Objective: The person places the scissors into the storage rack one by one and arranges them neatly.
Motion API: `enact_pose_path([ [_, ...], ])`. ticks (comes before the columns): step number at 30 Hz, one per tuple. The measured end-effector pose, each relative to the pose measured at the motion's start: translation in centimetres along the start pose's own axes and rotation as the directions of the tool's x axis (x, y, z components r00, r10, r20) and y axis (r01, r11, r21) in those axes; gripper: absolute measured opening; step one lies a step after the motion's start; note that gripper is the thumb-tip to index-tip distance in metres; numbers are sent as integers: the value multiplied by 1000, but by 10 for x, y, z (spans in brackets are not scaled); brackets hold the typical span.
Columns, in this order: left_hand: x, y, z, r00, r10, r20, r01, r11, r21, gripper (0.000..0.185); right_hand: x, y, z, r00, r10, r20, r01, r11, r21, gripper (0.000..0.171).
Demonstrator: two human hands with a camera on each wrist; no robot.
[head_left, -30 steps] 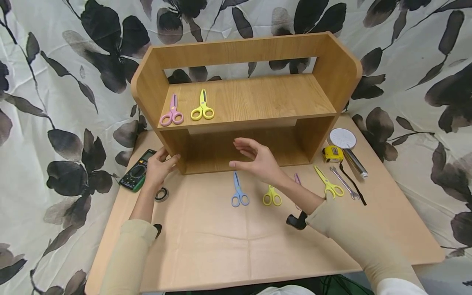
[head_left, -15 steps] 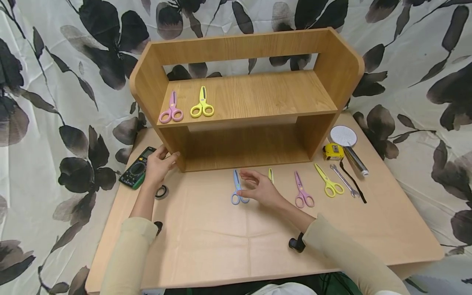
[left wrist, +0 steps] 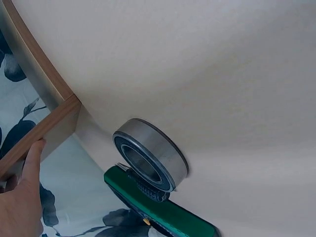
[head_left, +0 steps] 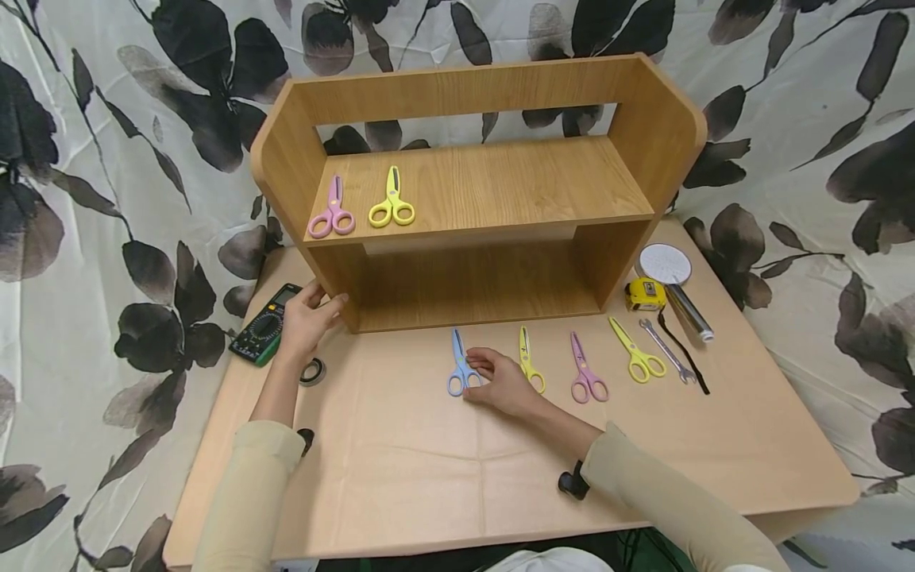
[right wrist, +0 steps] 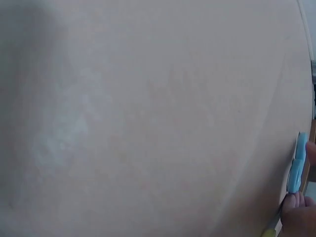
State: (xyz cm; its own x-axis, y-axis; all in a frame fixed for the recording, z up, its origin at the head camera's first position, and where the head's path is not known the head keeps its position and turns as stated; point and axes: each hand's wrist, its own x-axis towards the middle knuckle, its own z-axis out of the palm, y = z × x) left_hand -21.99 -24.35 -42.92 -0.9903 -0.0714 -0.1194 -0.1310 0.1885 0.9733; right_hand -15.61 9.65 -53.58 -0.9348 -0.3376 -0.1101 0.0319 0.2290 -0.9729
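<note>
Nearest us, our right hand point(head_left: 503, 383) lies low on the table point(head_left: 443, 485), fingers curled onto the handle loops of the blue scissors point(head_left: 459, 367); the right wrist view shows fingertips point(right wrist: 301, 200) touching the blue handle point(right wrist: 296, 168), so we read it as a light grasp on the handles, the scissors still flat on the table. They lie at about 6 o'clock from the wooden shelf point(head_left: 472, 191), blades pointing to 12 o'clock.

At 3 o'clock from our right hand lies a row: yellow scissors point(head_left: 530, 359) just beside the hand, then pink scissors point(head_left: 587, 369), then a second yellow pair point(head_left: 635, 352), then a wrench point(head_left: 668, 351).

Towards 9 o'clock, our left hand point(head_left: 306, 319) rests against the shelf's lower left corner, thumb and fingers relaxed on the wood, holding nothing. Just below it is a metal ring point(head_left: 313, 371), which the left wrist view shows as a bearing point(left wrist: 150, 160) standing by the green-edged multimeter point(head_left: 264, 326).

Farther off at 2 o'clock are a yellow tape measure point(head_left: 645, 294) and a white disc point(head_left: 665, 264). On the shelf board, at 11 o'clock, lie pink shelf scissors point(head_left: 332, 210) and yellow shelf scissors point(head_left: 391, 200) side by side.
</note>
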Motion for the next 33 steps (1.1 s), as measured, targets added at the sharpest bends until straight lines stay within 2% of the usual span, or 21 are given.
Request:
enact_pose_path([
  [4, 1, 0, 1, 1000, 7, 1, -7, 1000, -10, 71, 0, -1, 4, 999, 19, -31, -21, 998, -61, 74],
  [10, 3, -3, 0, 1000, 10, -2, -10, 1000, -10, 71, -2, -2, 8, 996, -25, -84, 11, 988, -154, 64],
  [16, 13, -19, -3, 1000, 23, -9, -23, 1000, -5, 71, -3, -1, 12, 990, -69, -126, 35, 967, -252, 56],
  [23, 4, -4, 0, 1000, 4, -3, -4, 1000, -11, 71, -2, -9, 17, 980, -121, -158, 55, 928, -369, 65],
  [33, 3, -3, 0, 1000, 12, 4, -12, 1000, -21, 70, -2, -13, 20, 975, -128, -180, 46, 915, -401, 60],
])
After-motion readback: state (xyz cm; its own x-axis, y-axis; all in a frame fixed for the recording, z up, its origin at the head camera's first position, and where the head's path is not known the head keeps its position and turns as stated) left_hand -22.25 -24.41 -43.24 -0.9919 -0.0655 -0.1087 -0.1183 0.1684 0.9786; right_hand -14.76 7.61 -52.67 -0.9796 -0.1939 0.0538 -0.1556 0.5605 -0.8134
